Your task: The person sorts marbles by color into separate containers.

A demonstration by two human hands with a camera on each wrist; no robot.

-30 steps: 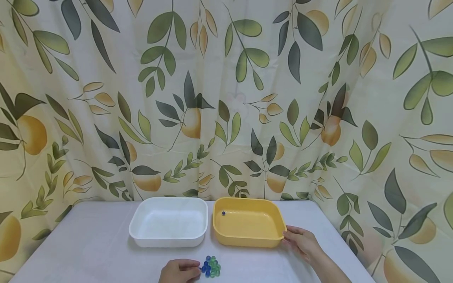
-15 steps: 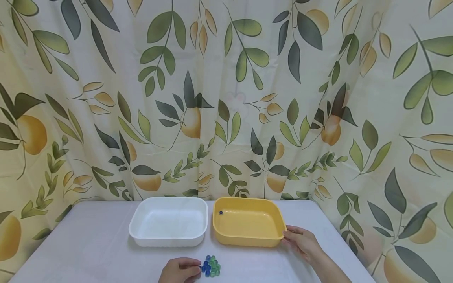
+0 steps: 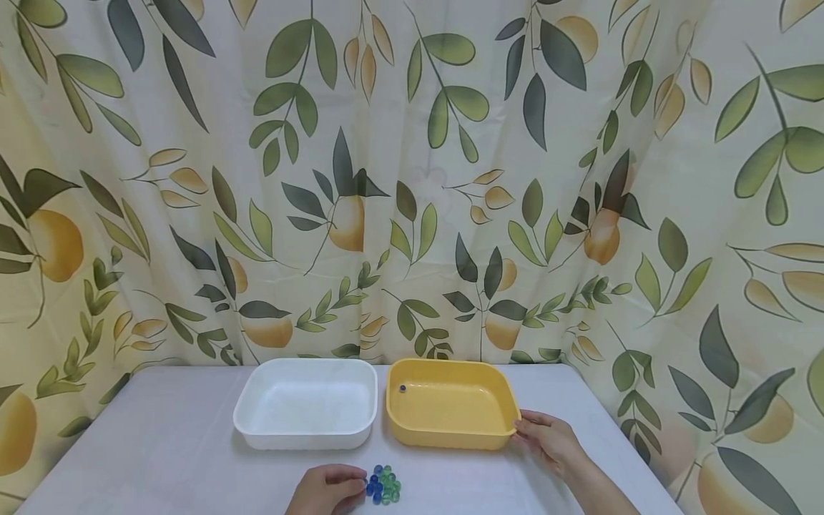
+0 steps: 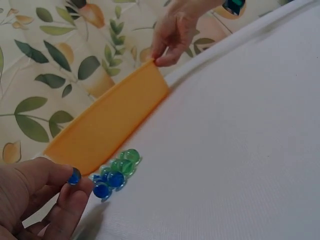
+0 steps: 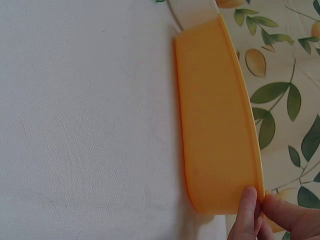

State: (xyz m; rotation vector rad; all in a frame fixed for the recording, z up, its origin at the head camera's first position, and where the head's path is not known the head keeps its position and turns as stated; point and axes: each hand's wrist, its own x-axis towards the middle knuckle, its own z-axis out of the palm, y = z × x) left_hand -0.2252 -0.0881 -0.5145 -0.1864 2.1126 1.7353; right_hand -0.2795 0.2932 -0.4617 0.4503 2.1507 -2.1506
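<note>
Between thumb and finger my left hand [image 3: 327, 490] pinches a blue marble [image 4: 74, 176], plain in the left wrist view. Right beside those fingertips, a cluster of blue and green marbles [image 3: 390, 486] lies on the white table. My right hand [image 3: 550, 440] grips the near right corner of a yellow tray [image 3: 450, 439], thumb and fingers on either side of its rim in the right wrist view. Inside that tray, near its left wall, sits a single dark blue marble [image 3: 403, 388].
A white tray [image 3: 302, 441] stands just left of the yellow one. Both are on a table with a white cover [image 3: 161, 443]. A curtain printed with leaves and fruit [image 3: 412, 179] hangs behind the table's far edge.
The marble in the yellow tray has rolled slightly left. My left hand has shifted a little at the cluster's left edge; the right hand keeps its hold on the tray.
</note>
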